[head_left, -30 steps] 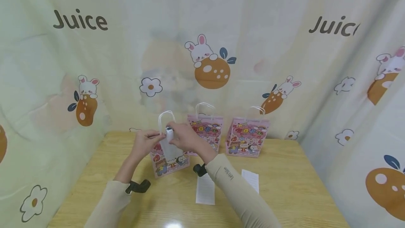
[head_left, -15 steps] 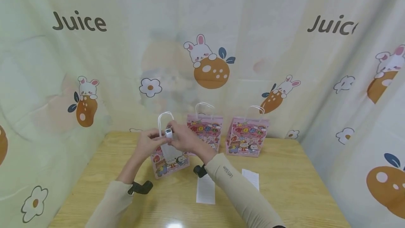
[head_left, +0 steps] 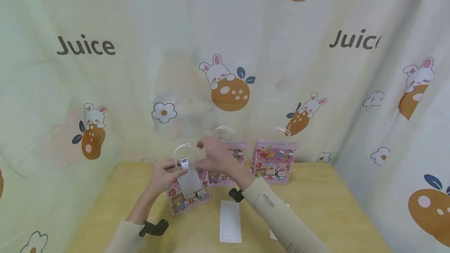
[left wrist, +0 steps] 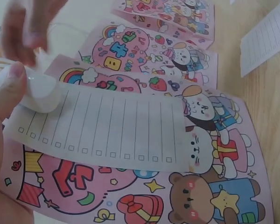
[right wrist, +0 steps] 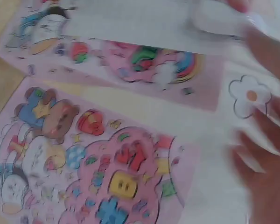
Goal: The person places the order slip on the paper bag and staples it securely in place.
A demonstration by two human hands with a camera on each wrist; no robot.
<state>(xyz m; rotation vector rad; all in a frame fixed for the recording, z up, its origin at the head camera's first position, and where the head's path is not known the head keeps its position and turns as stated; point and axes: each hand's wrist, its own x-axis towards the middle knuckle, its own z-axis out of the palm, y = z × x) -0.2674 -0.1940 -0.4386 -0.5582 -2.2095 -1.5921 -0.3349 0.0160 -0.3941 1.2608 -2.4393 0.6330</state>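
A pink cartoon gift bag [head_left: 177, 205] with white handles stands on the table at the left. A lined white checklist slip [left wrist: 116, 126] lies against its front. At the bag's top edge, a white clip [left wrist: 43, 93] with a shiny metal end overlaps the slip. My left hand [head_left: 163, 177] pinches there, its thumb on the clip in the left wrist view. Beside the clip, my right hand [head_left: 219, 157] is off it, fingers spread and blurred in the right wrist view.
Two more pink bags stand behind, one in the middle [head_left: 237, 151] and one at the right [head_left: 274, 163]. One checklist slip [head_left: 230, 221] lies on the table [head_left: 316, 206]; another is partly hidden by my right sleeve [head_left: 277, 214]. A printed curtain [head_left: 140, 69] hangs behind.
My right hand has let go of the clip and moved off to the right. My left hand stays at the bag's top. The head view has tilted upward.
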